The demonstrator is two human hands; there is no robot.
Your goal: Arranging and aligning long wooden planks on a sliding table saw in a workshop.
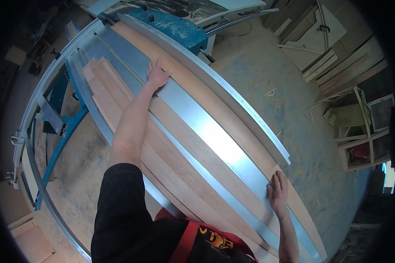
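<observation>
A long light-brown wooden board (219,111) lies on the shiny metal machine table (215,138), alongside a raised metal fence. My left hand (158,76) rests at the far part of the board's left edge, with fingers stretched out and the thumb over the wood. At the nearer part of the same edge is my right hand (278,191). Its fingers are loosely bent, their tips touching the board, and they are not wrapped round it. Beneath my left forearm, several planks (171,151) lie lengthwise, some of them stacked.
The metal fence (232,94) runs along the board's right side. A blue machine housing (171,33) with a lever stands at the far end. Left is a metal frame with a blue support arm (59,149). Wood offcuts (322,61) and a wooden frame (366,147) stand at right.
</observation>
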